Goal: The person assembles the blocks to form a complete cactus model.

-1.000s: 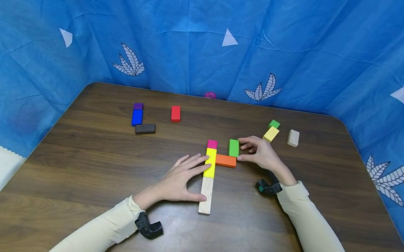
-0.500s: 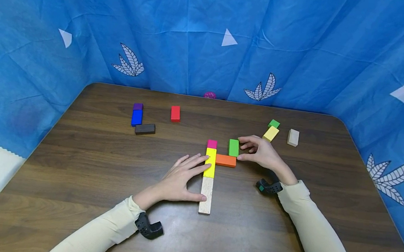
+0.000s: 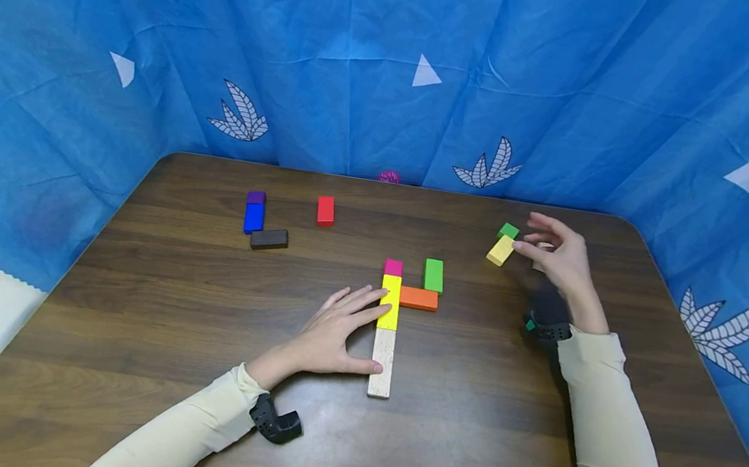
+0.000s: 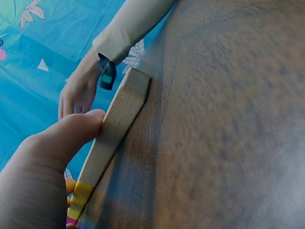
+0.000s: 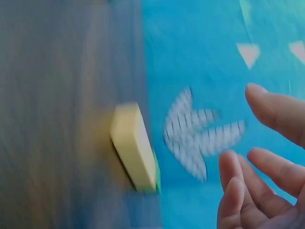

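The head view is bright and mostly sharp, with soft glare on the near middle of the table (image 3: 437,415) and a dark shadow along the left side of the right sleeve (image 3: 612,418). The left wrist view is dimmer; the tabletop grain blurs, and a bluish dark band lies beside the plain block (image 4: 114,129). In the right wrist view, tabletop and pale yellow block (image 5: 131,143) smear, while the right hand (image 5: 267,191) looks clearer.
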Available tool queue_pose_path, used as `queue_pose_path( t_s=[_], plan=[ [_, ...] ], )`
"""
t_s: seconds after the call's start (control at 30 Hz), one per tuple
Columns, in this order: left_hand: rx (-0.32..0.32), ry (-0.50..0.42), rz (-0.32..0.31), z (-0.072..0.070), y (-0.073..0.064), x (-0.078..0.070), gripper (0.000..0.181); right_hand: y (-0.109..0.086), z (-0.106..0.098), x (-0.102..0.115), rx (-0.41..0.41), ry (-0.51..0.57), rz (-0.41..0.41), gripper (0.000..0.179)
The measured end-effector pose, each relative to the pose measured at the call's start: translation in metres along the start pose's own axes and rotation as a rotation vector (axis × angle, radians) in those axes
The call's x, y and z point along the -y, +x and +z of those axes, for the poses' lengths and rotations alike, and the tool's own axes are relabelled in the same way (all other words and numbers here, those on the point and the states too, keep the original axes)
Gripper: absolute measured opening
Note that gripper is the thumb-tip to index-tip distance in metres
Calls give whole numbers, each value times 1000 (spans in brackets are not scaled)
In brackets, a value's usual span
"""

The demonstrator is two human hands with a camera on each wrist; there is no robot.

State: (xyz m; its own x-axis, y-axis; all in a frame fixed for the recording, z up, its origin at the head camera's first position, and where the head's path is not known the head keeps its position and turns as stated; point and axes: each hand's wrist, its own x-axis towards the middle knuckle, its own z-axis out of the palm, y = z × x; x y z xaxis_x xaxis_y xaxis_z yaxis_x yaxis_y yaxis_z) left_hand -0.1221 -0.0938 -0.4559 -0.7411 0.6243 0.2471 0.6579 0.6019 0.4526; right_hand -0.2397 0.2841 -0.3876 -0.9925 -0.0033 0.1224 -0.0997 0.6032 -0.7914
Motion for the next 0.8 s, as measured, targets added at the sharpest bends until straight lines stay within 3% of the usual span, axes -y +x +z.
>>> queue_pose_path(
  t_s=[0.1,0.33,0.5,0.8],
  plan=[
    [6,-8,-2,-1,0,0,88,5,-18,-15,-27,-24,90,78],
    [20,-15,-12,0,0,0,88,10,-38,-53,102,-15,201,93],
    [17,-15,-11,0,0,0,88,8,-39,-65,168,0,220,95],
    [11,-22,-7,-2,-1,-1,88,7,-36,-64,216,-11,223,88]
  ],
)
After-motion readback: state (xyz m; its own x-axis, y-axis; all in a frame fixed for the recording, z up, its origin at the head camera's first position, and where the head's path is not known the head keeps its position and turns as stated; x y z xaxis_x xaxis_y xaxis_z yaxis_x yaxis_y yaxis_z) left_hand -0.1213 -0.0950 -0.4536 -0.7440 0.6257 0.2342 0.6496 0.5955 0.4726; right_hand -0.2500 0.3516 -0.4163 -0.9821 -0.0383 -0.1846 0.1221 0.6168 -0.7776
